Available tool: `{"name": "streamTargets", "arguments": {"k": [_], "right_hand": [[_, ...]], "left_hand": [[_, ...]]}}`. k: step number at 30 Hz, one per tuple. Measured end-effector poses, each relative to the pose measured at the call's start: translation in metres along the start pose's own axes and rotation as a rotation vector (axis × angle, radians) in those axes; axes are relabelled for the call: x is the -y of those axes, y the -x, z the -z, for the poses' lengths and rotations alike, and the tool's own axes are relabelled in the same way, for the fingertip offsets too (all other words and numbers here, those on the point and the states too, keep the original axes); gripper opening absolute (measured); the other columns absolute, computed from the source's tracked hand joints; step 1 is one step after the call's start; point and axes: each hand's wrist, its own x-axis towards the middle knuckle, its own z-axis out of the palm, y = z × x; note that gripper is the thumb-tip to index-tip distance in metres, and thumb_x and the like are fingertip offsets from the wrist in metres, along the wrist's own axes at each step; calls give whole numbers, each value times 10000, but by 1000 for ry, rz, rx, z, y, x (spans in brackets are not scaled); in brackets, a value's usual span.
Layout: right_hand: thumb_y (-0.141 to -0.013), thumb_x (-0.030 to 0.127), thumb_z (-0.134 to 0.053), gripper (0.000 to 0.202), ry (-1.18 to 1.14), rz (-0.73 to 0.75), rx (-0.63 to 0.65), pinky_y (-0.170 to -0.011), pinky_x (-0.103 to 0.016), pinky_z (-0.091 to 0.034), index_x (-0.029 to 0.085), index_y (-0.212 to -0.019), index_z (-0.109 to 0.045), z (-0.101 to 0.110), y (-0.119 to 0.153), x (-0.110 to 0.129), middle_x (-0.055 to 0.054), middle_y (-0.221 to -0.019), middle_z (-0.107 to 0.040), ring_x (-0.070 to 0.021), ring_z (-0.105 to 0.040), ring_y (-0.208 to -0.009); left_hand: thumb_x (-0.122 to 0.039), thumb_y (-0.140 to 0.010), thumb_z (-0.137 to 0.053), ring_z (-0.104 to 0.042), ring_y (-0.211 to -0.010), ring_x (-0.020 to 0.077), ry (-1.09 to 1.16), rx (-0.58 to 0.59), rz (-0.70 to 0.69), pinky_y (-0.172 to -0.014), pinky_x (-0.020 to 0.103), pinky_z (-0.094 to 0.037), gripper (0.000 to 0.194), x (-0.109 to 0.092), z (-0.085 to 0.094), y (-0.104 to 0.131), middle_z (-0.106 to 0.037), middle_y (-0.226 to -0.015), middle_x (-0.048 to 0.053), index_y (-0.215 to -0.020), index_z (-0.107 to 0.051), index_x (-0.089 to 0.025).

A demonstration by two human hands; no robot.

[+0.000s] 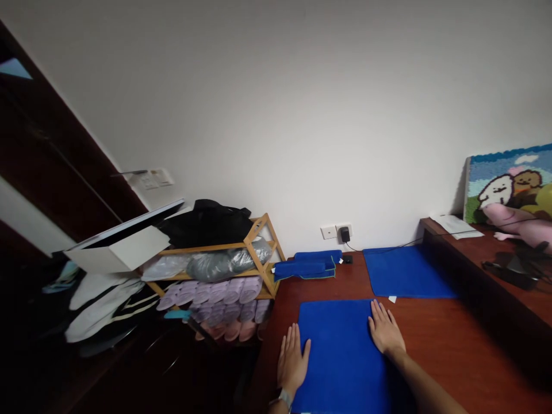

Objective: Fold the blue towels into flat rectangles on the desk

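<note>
The blue cloth [338, 351] lies flat between both hands [293, 359].

Plain bright blue on the flat, rectangular soft cloth [338, 351], red-brown on the smooth wooden table [466, 339].
The flat blue cloth near the wall [407, 273] is plain too, and the folded soft blue cloths [307, 268] show a thin green edge. The flat painted wall [276, 115] is greyish white, and the small boxy plug [345, 234] is black. The wooden rack [268, 250] is yellow-brown, the floppy bag [209, 225] black. The rounded slippers [230, 290] are light purple, with pink ones [233, 330] below. The fuzzy picture board [513, 184] has blue sky, a white cloud, one white and one brown animal, green and yellow. The soft toy [520, 223] is pink.
</note>
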Motion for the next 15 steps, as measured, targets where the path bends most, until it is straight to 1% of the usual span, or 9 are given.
{"name": "streamTargets", "arguments": {"k": [3, 6, 8, 11, 13, 15], "right_hand": [[-1003, 454, -106, 722, -12, -7, 29, -1290, -400, -52, 91, -1625, -155, 8, 1, 2, -42, -1716, -163, -197, -92, -1588], [-1008, 469, -97, 726, -30, -21, 45, -1291, -405, -85, 94, -1629, -133, 13, 14, 2, -47, -1721, -140, -200, -90, -1587], [-1010, 485, -83, 725, -36, -14, 17, -1292, -415, -104, 120, -1635, -127, 10, 32, 0, -29, -1720, -136, -196, -90, -1587], [-1007, 514, -95, 727, -45, 12, -22, -1297, -427, -94, 157, -1638, -158, -1, 68, -4, -7, -1713, -156, -199, -101, -1586], [-1006, 522, -120, 730, -41, 14, -12, -1300, -430, -85, 155, -1634, -182, -7, 88, -4, -9, -1707, -171, -206, -109, -1585], [-1005, 519, -138, 732, -37, 4, 8, -1303, -428, -79, 141, -1631, -186, -7, 99, -2, -13, -1705, -167, -207, -104, -1585]], "left_hand": [[-579, -1044, -199, -232, -1568, 244, 4, -20, -3, -1285, 460, -264, 730, -9, 3, 2, -265, -1695, 91, -1635, -180, -149], [-574, -1042, -198, -252, -1564, 241, 6, -42, -14, -1281, 468, -264, 721, -11, 4, 1, -295, -1686, 94, -1632, -204, -158], [-581, -1039, -191, -266, -1560, 241, 10, -61, -17, -1279, 470, -259, 727, -9, 2, 0, -311, -1680, 101, -1629, -222, -157], [-588, -1034, -189, -286, -1554, 244, 8, -79, -11, -1277, 471, -257, 738, -7, -3, -4, -328, -1671, 116, -1622, -250, -146], [-590, -1031, -193, -290, -1553, 249, 0, -82, -16, -1277, 472, -254, 743, -8, -5, -6, -329, -1670, 120, -1617, -267, -140], [-584, -1028, -194, -290, -1552, 252, -14, -76, -20, -1277, 474, -252, 740, -9, -3, -8, -328, -1670, 119, -1612, -285, -138]]}}
